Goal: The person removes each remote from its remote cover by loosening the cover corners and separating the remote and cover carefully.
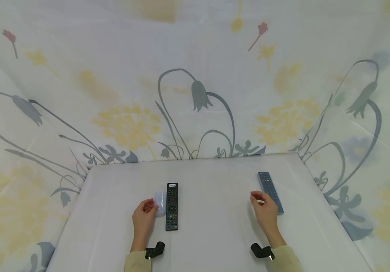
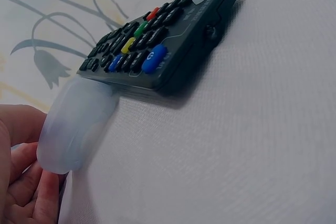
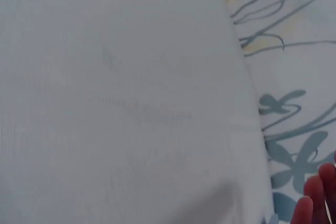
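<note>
Left hand (image 1: 143, 221) pinches a translucent piece (image 1: 160, 204) beside the black remote control (image 1: 172, 206)

From the head view, the white-covered table (image 1: 212, 204) fills the lower middle of the frame, with flower-printed cloth (image 1: 195, 41) rising behind. Left of centre, the left hand has thumb and fingers on the pale, milky piece, which lies just beside the button-covered black remote. Over at lower right, the right hand (image 1: 264, 213) is loosely curled beside a blue-grey remote control (image 1: 270, 189), with nothing I can make out between its fingers.

The left wrist view shows the milky piece at lower left, tilted, gripped at its near edge. The black remote lies above it, its coloured buttons facing up; whether the two touch, I can't tell.

The right wrist view gives only fingertips (image 3: 314, 190) at lower right, against the printed cloth, and a bare stretch of table.

My guess is the step in hand is handling the milky piece. Moving it would call for a light, steady pinch, without nudging the black remote.
</note>
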The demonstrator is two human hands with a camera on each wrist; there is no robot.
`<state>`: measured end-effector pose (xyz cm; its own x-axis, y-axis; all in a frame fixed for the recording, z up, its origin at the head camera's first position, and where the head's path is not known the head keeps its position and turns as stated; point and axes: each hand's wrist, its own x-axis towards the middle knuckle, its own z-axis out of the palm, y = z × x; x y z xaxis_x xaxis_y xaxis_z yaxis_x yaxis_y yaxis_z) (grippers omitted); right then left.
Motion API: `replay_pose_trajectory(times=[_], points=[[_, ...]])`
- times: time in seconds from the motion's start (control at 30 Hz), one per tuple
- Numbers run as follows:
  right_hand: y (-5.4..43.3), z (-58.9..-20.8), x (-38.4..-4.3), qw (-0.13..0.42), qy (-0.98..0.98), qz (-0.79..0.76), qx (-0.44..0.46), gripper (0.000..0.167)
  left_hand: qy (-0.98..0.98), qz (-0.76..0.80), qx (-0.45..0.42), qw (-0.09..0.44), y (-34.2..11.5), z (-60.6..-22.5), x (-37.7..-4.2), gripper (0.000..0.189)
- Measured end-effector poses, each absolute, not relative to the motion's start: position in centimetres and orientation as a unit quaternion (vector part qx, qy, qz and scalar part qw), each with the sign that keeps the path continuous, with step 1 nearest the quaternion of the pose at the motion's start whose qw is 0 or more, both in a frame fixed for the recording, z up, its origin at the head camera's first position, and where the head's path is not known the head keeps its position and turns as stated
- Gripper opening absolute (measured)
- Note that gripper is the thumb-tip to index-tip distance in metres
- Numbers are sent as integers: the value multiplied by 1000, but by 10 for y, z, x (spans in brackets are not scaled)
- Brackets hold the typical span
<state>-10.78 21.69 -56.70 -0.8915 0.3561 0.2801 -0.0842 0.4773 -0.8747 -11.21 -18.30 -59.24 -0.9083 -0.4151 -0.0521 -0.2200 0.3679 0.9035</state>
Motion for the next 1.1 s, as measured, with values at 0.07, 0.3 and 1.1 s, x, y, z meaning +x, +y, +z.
replay_pose_trajectory(times=[0.07,0.3,1.1], points=[[230,-566,-108,245,-832,492,-78,14,-822,-528,192,95,-183,-592,-112,31],[266,-573,-109,310,-841,433,-93,23,-822,-528,193,90,-183,-591,-110,31],[272,-581,-105,138,-874,427,-186,62,-824,-525,192,96,-182,-592,-110,30]])
